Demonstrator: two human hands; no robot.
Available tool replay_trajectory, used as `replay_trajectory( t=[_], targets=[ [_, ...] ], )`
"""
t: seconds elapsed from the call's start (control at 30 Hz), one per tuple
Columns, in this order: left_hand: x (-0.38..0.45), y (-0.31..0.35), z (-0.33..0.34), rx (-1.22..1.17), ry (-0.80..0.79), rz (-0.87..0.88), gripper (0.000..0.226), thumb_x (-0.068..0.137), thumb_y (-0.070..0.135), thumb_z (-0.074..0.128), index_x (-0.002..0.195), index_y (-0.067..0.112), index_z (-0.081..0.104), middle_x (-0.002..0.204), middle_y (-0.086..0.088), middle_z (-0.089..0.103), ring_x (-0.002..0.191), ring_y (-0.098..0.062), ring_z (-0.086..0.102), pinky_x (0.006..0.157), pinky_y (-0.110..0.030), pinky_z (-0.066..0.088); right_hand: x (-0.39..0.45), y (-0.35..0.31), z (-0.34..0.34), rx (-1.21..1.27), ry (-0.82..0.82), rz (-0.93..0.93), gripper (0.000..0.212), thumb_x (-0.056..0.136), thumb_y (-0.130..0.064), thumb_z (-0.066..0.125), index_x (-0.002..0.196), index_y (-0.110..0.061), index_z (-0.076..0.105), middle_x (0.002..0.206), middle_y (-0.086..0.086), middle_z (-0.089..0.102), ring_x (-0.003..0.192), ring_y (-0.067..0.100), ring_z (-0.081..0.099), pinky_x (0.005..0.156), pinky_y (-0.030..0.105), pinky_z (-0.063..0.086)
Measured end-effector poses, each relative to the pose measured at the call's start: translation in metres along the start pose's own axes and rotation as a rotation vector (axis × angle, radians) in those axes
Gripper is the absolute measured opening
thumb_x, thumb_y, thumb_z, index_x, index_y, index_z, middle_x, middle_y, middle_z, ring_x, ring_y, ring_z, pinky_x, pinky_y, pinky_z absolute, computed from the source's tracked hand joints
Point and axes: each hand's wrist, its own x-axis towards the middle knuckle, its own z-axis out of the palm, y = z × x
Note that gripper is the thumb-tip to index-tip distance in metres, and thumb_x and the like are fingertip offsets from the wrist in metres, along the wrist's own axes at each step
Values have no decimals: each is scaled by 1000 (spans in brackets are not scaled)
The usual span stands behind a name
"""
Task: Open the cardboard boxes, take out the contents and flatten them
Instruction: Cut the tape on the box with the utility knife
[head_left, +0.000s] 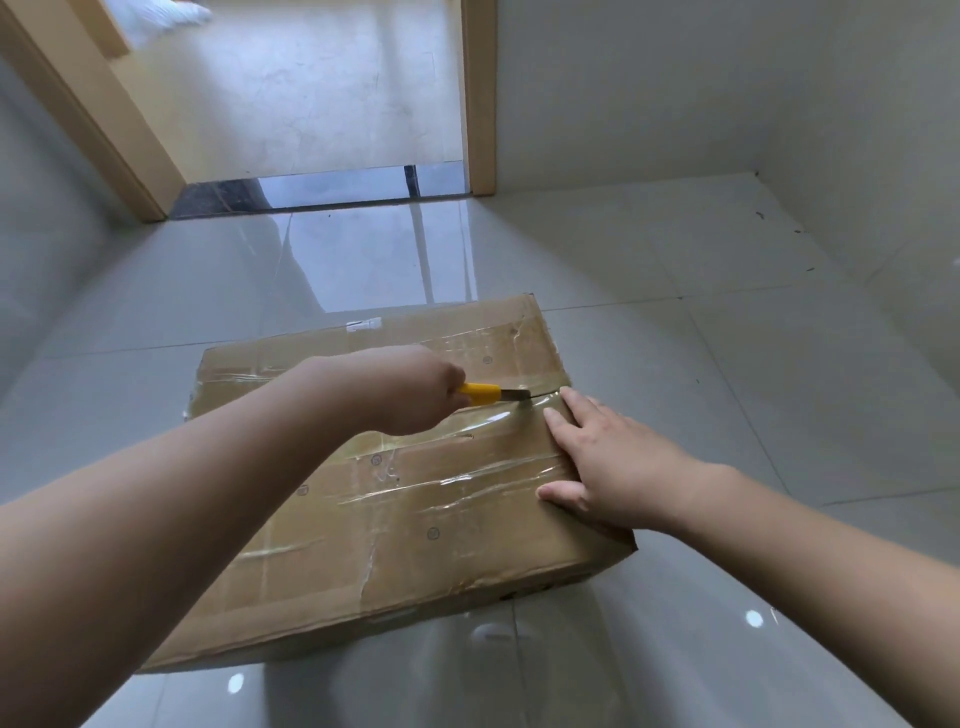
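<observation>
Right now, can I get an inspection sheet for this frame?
Surface: glossy grey tiled floor, with reflections.
Job's things: one cardboard box on the floor, still taped shut; yellow utility knife, blade at the tape seam near the right edge.
Clutter: a few dark specks on the tiles by the right wall.
Grips: left hand holds the knife; right hand rests flat on the box top, fingers near the blade.
Cables: nothing seen.
Surroundings: open wooden door frame ahead, white wall at right.

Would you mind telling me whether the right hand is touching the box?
Touching. The head view shows the right hand lying flat on the box top, fingers spread on the tape.
</observation>
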Motion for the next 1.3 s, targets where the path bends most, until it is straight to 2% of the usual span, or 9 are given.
replay_trajectory(
  t=[0.17, 0.33, 0.77, 0.87, 1.17, 1.3],
  targets=[
    [-2, -1, -5, 11, -6, 4, 30, 100, 45, 34, 84, 23, 47, 74, 5, 49, 63, -12, 46, 57, -29, 37, 13, 3, -13, 34, -49, 23, 95, 90, -59, 50, 154, -12, -2, 161, 12, -10, 149, 24, 0, 119, 33, 7],
    [-1, -3, -8, 6, -10, 7, 29, 100, 45, 34, 87, 23, 47, 73, 6, 47, 62, -10, 44, 60, -29, 37, 33, 2, -21, 81, -30, 57, 92, 91, -60, 47, 154, -12, 0, 160, 10, -13, 149, 23, -5, 119, 33, 4],
    [-4, -14, 3, -42, 14, 28, 26, 100, 41, 36, 87, 22, 48, 75, 6, 48, 71, -17, 48, 67, -30, 38, 43, -4, -10, 103, 23, 116, 95, 88, -63, 48, 154, -13, 1, 161, 8, -12, 149, 21, -6, 118, 32, 2],
    [-4, -17, 4, -44, 27, 32, 26, 100, 41, 36, 88, 22, 49, 75, 6, 48, 68, -14, 47, 66, -30, 38, 43, -6, -10, 93, 21, 119, 95, 89, -63, 47, 154, -12, 1, 161, 8, -11, 149, 21, -6, 119, 32, 2],
    [4, -10, 7, 12, 46, 46, 27, 100, 43, 33, 89, 23, 46, 75, 6, 46, 74, -20, 50, 68, -31, 43, 45, -7, -11, 97, 40, 123, 95, 88, -63, 49, 154, -11, 3, 161, 8, -10, 149, 20, -5, 119, 31, 3],
    [-1, -17, 9, -9, 47, 46, 28, 100, 43, 34, 87, 23, 47, 74, 6, 47, 66, -14, 47, 62, -30, 38, 45, -6, -11, 83, 45, 112, 96, 87, -63, 49, 154, -10, 4, 161, 9, -9, 149, 21, -4, 118, 31, 3]
  ],
)
